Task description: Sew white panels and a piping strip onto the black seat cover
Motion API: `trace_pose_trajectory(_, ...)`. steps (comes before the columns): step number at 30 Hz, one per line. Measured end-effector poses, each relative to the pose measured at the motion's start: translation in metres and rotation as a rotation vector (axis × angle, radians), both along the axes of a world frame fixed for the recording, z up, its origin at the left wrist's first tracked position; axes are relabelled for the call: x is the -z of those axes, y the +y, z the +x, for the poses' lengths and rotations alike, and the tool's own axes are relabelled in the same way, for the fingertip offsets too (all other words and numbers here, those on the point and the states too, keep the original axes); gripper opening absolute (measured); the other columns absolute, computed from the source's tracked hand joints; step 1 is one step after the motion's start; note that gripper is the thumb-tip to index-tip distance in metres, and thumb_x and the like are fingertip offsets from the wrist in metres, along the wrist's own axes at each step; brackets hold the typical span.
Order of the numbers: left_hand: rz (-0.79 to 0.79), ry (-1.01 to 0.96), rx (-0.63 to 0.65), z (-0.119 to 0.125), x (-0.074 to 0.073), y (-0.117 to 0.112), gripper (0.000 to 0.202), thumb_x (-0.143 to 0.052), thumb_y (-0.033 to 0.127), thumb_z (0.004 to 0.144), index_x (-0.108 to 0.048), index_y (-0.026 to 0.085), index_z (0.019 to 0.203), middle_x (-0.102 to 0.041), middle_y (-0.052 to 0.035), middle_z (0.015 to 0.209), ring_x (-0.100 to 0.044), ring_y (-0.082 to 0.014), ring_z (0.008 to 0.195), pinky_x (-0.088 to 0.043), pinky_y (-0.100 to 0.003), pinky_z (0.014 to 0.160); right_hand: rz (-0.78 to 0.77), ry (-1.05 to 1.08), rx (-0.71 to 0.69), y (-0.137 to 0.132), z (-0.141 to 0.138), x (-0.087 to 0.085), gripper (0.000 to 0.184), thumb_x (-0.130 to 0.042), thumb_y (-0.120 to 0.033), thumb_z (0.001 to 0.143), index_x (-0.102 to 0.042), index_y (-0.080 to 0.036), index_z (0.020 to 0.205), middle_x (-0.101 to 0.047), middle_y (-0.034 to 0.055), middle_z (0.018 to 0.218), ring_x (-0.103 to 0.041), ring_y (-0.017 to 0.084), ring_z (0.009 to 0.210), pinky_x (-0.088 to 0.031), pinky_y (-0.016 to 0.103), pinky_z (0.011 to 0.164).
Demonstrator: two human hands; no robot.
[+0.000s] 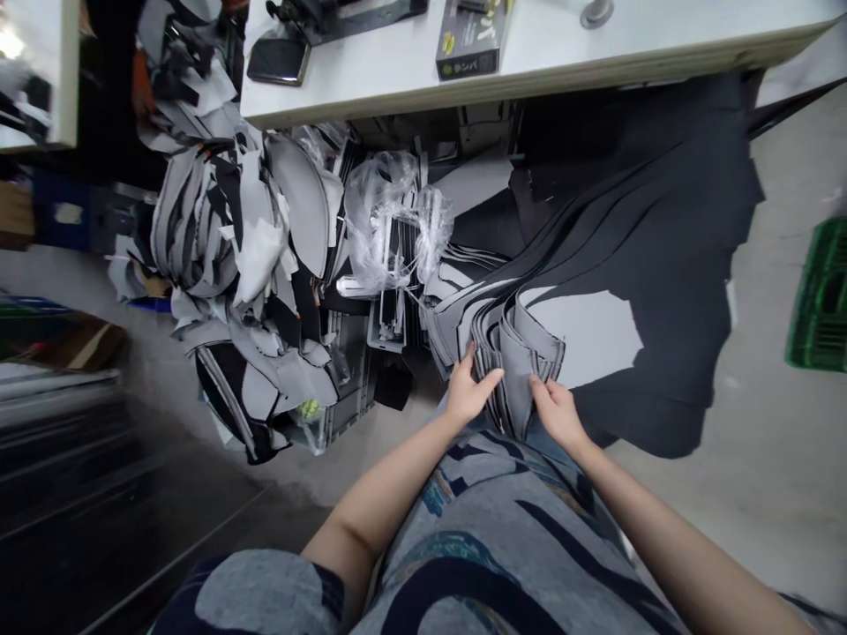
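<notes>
A bundle of curled grey sheets (513, 353) with dark edges stands on its side close to my body. My left hand (471, 392) grips the bundle's left part, its thumb pointing right across the edges and one finger up along the layers. My right hand (558, 410) pinches the lower right edge of the same sheets, the thumb in front and the other fingers partly hidden. Behind the bundle, wide black sheets (668, 238) spread to the right and droop downward. A pale grey patch (588, 335) shows on them just right of the bundle.
A white table (595, 44) crosses the top, bearing a phone (278, 60) and a dark box (473, 40). Left of my hands are clear plastic wrap (390, 203), a grey crate (348, 379) and heaped grey scraps (258, 256). A green crate (820, 295) stands far right.
</notes>
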State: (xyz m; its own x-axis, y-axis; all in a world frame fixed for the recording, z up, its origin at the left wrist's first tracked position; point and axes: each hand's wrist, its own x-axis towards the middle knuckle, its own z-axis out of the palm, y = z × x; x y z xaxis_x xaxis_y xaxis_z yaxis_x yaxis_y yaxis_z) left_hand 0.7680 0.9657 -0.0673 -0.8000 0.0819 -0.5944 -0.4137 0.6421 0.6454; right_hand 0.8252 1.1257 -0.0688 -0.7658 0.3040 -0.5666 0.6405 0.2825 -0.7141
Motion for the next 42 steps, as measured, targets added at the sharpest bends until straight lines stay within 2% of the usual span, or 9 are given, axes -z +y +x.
trace_pose_trajectory(3, -0.045, -0.018, -0.012, 0.002, 0.003, 0.006, 0.084, -0.068, 0.034, 0.07, -0.031, 0.014, 0.142, -0.043, -0.0159, 0.137, -0.041, -0.0291, 0.127, -0.035, -0.039, 0.107, 0.006, 0.01, -0.008, -0.001, 0.002, 0.0, 0.056, -0.036, -0.07, 0.078, -0.025, -0.023, 0.051, -0.026, -0.0039, 0.047, -0.03, 0.011, 0.047, -0.025, 0.025, 0.045)
trace_pose_trajectory(7, -0.042, 0.034, -0.016, 0.004, 0.009, 0.003, 0.068, -0.055, 0.014, 0.072, -0.039, 0.017, 0.138, -0.051, -0.01, 0.131, -0.046, -0.0233, 0.124, -0.035, -0.034, 0.108, -0.033, 0.035, -0.054, 0.0, 0.004, 0.001, 0.056, -0.039, -0.068, 0.08, -0.045, -0.019, 0.054, -0.044, 0.0004, 0.05, -0.042, 0.014, 0.051, -0.036, 0.026, 0.05)
trace_pose_trajectory(10, 0.002, 0.081, -0.001, 0.005, 0.012, -0.001, 0.065, -0.054, 0.012, 0.071, -0.043, 0.017, 0.135, -0.052, -0.0088, 0.13, -0.045, -0.0222, 0.124, -0.033, -0.033, 0.109, -0.08, 0.053, -0.086, 0.0, 0.005, 0.003, 0.054, -0.042, -0.061, 0.083, -0.067, -0.015, 0.093, -0.067, 0.008, 0.089, -0.06, 0.022, 0.082, -0.047, 0.031, 0.076)
trace_pose_trajectory(13, 0.028, 0.067, -0.014, 0.005, 0.009, -0.001, 0.059, -0.052, 0.016, 0.075, -0.044, 0.017, 0.134, -0.051, -0.0094, 0.132, -0.044, -0.0222, 0.126, -0.032, -0.036, 0.11, -0.089, 0.051, -0.096, -0.002, 0.005, 0.004, 0.058, -0.038, -0.054, 0.086, -0.06, -0.014, 0.122, -0.062, 0.0095, 0.114, -0.058, 0.023, 0.101, -0.043, 0.034, 0.091)
trace_pose_trajectory(18, 0.009, -0.004, 0.059, 0.006, 0.001, 0.002, 0.087, -0.068, 0.041, 0.07, -0.029, 0.015, 0.143, -0.034, -0.0157, 0.144, -0.035, -0.0294, 0.132, -0.032, -0.041, 0.109, -0.033, -0.002, -0.132, -0.004, 0.006, 0.005, 0.057, -0.036, -0.034, 0.079, -0.055, -0.01, 0.127, -0.068, 0.0048, 0.082, -0.05, 0.015, 0.05, -0.047, 0.028, 0.055)
trace_pose_trajectory(22, -0.041, 0.002, -0.027, 0.005, 0.008, 0.001, 0.074, -0.064, 0.023, 0.07, -0.037, 0.014, 0.138, -0.045, -0.0156, 0.135, -0.044, -0.0262, 0.125, -0.033, -0.037, 0.108, 0.034, -0.005, -0.21, 0.0, 0.008, 0.003, 0.06, -0.032, -0.028, 0.077, -0.053, -0.009, 0.129, -0.064, 0.002, 0.067, -0.044, 0.013, 0.042, -0.045, 0.027, 0.05)
trace_pose_trajectory(27, 0.073, -0.059, -0.211, -0.012, 0.029, -0.009, 0.083, -0.073, 0.023, 0.06, -0.04, 0.011, 0.136, -0.05, -0.0169, 0.13, -0.044, -0.0304, 0.124, -0.031, -0.042, 0.108, 0.099, 0.06, -0.424, -0.023, -0.002, -0.013, 0.055, -0.036, -0.02, 0.077, -0.055, -0.014, 0.128, -0.066, 0.0116, 0.093, -0.062, 0.021, 0.068, -0.051, 0.035, 0.074)
trace_pose_trajectory(33, 0.336, -0.134, -0.298, -0.035, 0.037, -0.042, 0.032, -0.06, 0.026, 0.067, -0.065, 0.008, 0.093, -0.068, -0.0124, 0.094, -0.062, -0.0244, 0.09, -0.049, -0.037, 0.085, -0.009, 0.221, -0.587, -0.079, -0.021, -0.017, 0.045, -0.038, -0.022, 0.085, -0.054, -0.023, 0.127, -0.049, 0.0076, 0.133, -0.053, 0.022, 0.113, -0.046, 0.035, 0.094)
trace_pose_trajectory(42, 0.641, -0.179, -0.279, -0.01, 0.002, -0.028, 0.04, -0.071, 0.039, 0.062, -0.068, 0.009, 0.089, -0.068, -0.0099, 0.091, -0.061, -0.0241, 0.088, -0.048, -0.037, 0.087, 0.169, 0.076, -0.402, -0.009, 0.004, 0.0, 0.078, -0.055, -0.05, 0.075, -0.029, -0.009, 0.137, -0.042, 0.0212, 0.132, -0.048, 0.032, 0.115, -0.044, 0.045, 0.092)
